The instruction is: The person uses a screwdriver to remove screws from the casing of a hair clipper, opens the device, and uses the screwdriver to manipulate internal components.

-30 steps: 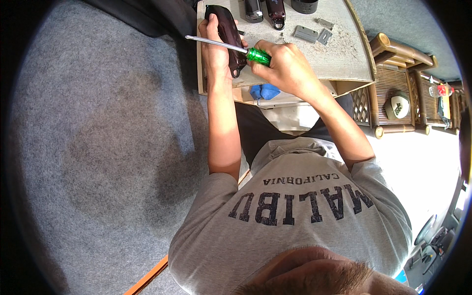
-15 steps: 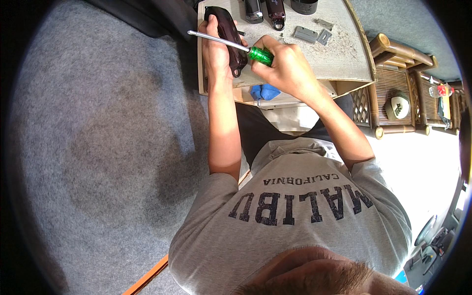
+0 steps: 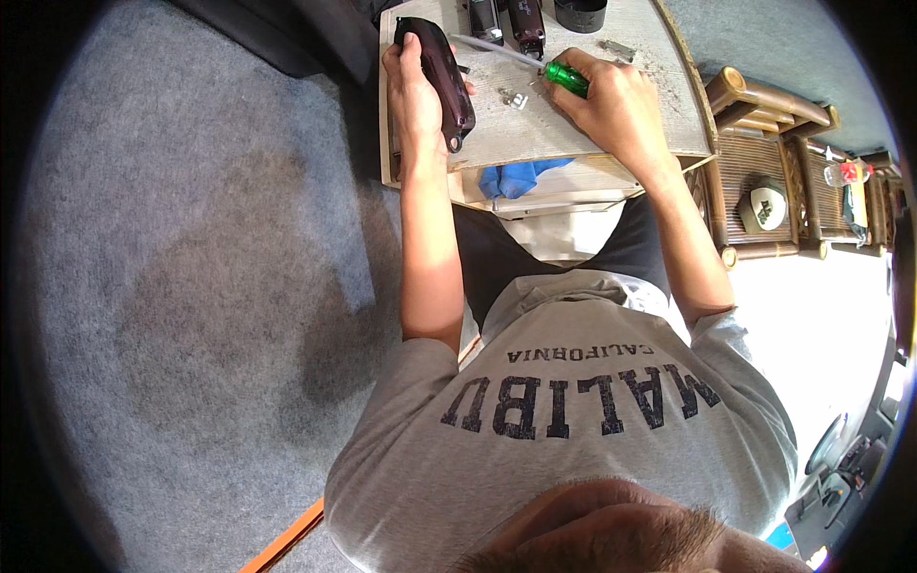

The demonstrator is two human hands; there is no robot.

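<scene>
My left hand is wrapped round a dark maroon hair clipper, held at the table's left side with its ring end toward me. My right hand is closed on the green handle of a screwdriver. The screwdriver's metal shaft points left, its tip a little right of the clipper and apart from it. Between the hands, small white and metal parts lie on the table. A flat metal piece rests beyond my right hand, which hides part of the tabletop.
Two more clippers, one black and one maroon, lie at the far side beside a dark round container. Hair bits are scattered at the right. A blue cloth sits in the shelf below. Bamboo seating with a cap stands rightward.
My right hand has moved right with the screwdriver, whose shaft no longer crosses over the clipper. The small parts between the hands now show, and the grey blade pieces are covered by my right hand.
</scene>
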